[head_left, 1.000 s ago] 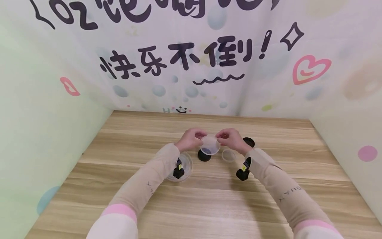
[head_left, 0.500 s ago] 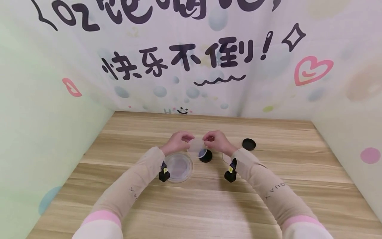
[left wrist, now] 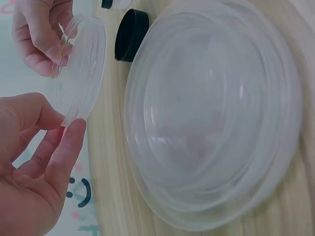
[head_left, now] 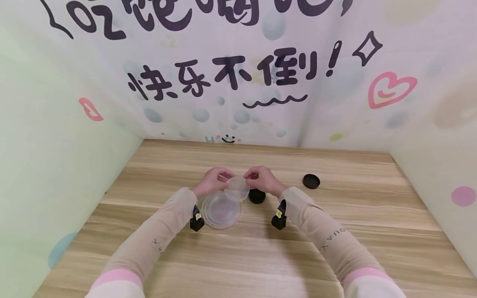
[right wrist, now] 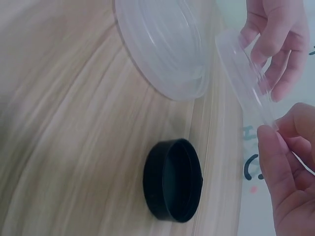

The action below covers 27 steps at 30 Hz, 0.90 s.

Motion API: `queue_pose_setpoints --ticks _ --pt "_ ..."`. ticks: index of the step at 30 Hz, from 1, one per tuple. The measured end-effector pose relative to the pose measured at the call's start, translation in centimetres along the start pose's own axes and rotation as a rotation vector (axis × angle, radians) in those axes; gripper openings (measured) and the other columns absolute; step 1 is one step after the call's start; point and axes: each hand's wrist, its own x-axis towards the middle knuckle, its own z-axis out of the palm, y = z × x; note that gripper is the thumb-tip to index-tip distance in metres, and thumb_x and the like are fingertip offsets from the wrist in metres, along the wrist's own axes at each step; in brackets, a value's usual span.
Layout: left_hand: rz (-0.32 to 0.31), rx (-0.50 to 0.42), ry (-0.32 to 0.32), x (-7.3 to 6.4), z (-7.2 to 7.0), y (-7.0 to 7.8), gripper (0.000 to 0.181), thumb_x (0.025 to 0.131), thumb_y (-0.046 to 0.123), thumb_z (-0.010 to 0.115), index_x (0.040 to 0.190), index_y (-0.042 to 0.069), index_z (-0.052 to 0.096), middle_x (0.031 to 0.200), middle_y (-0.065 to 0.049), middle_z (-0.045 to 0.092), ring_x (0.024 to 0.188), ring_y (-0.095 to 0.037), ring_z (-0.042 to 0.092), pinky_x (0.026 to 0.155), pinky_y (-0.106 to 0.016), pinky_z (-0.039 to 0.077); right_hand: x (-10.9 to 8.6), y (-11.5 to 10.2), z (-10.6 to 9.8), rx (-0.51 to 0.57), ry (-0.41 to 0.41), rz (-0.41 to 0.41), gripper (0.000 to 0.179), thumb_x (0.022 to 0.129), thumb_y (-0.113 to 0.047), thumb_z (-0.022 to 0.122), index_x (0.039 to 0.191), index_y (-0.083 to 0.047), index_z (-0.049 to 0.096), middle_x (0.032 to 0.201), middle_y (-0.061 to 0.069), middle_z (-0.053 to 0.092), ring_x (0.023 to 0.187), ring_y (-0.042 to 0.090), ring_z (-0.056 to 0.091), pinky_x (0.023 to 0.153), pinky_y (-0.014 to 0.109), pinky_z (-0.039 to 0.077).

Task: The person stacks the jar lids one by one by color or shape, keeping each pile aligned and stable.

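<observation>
Both hands pinch a clear round plastic lid [head_left: 237, 190] at opposite sides of its rim. My left hand [head_left: 213, 182] has thumb and fingers on its left edge, and my right hand [head_left: 263, 181] grips the right edge. Held tilted above the table, the lid overlaps the back right of a stack of larger clear round lids [head_left: 221, 212] in the head view. Those larger ones lie flat, nested on one another, and fill much of the left wrist view. Just right of the stack is a black round cap [right wrist: 172, 181], hollow side up.
Farther right on the wooden table [head_left: 238, 256] lies a second black cap [head_left: 311, 181]. A printed cloth backdrop [head_left: 223, 111] rises behind the table, with pale walls at both sides.
Both hands have moved left with the clear lid, from over the black cap to the stack's edge. The far black cap has come fully into view; a small clear disc is now hidden by the right arm.
</observation>
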Motion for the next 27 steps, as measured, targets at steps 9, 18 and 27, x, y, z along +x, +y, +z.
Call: queue_pose_setpoints --ticks 9,18,27 --pt "-0.025 -0.024 -0.037 -1.0 -1.1 -0.9 0.030 0.078 -0.006 0.057 0.107 -0.001 0.058 0.102 -0.015 0.058 0.088 -0.026 0.058 0.066 -0.031 0.053 0.5 -0.4 1.6 -0.025 -0.041 0.021 0.014 0.080 0.000 0.058 0.093 0.005 0.061 0.081 0.010 0.059 0.067 0.014 0.055 0.060 0.028 0.053" --pt "-0.094 -0.022 -0.099 -1.6 -2.3 -1.4 0.033 0.078 -0.009 0.054 0.110 -0.005 0.055 0.102 -0.018 0.057 0.089 -0.028 0.058 0.065 -0.033 0.053 1.0 -1.0 2.8 -0.033 -0.070 0.013 0.012 0.080 -0.001 0.061 0.091 0.002 0.064 0.081 0.009 0.060 0.071 0.015 0.056 0.062 0.030 0.054" --pt "-0.120 -0.021 -0.169 -2.4 -3.1 -1.4 0.032 0.077 -0.007 0.054 0.110 -0.006 0.054 0.106 -0.019 0.056 0.092 -0.029 0.057 0.067 -0.032 0.053 1.1 -1.1 3.5 -0.068 -0.110 -0.072 0.013 0.079 0.001 0.062 0.090 0.003 0.066 0.083 0.011 0.064 0.065 0.012 0.056 0.058 0.028 0.053"
